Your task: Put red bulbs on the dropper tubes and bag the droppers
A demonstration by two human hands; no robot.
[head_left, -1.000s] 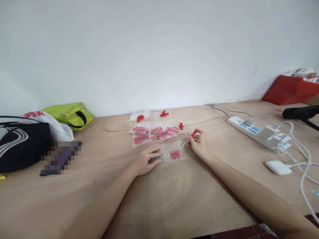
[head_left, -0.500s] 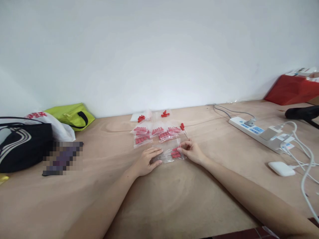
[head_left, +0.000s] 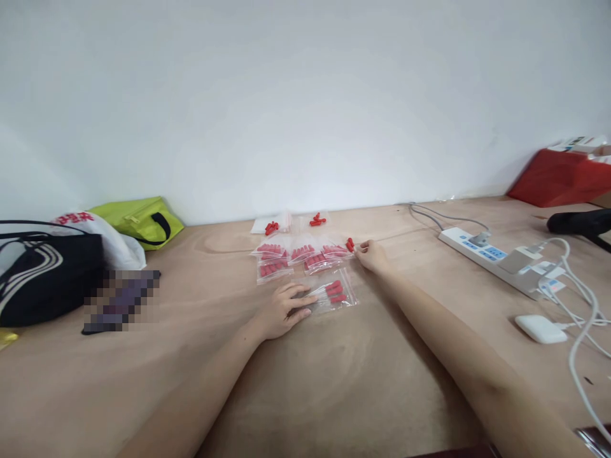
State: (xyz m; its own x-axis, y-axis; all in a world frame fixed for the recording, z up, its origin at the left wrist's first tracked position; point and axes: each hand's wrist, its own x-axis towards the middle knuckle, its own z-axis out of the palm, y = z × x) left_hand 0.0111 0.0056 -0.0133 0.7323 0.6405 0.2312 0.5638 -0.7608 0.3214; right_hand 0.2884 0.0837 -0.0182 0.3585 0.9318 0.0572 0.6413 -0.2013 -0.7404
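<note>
Near the middle of the table, a clear plastic bag [head_left: 351, 296] lies flat with several red pieces [head_left: 336, 291] inside. My left hand [head_left: 285, 310] rests on its left end, fingers apart. Beyond the bag, my right hand [head_left: 372, 256] has its fingertips together beside a few loose red pieces [head_left: 350, 244]; whether they pinch anything is too small to tell. Several filled zip bags [head_left: 274, 268] form a group to the left of that hand. Behind them are two small heaps of red pieces, one at the left [head_left: 272, 228] and one at the right [head_left: 317, 219], both on clear bags.
On the right are a white power strip [head_left: 496, 257] with cables, a white charger case [head_left: 541, 329], a black object [head_left: 577, 221] and a red bag [head_left: 556, 178]. A lime bag [head_left: 138, 219], a white bag [head_left: 117, 248] and a black bag [head_left: 57, 277] stand at the left.
My right hand has left the clear bag and moved up beside the loose red pieces. The stick-like item near its fingers no longer shows. My left hand has stayed on the bag.
</note>
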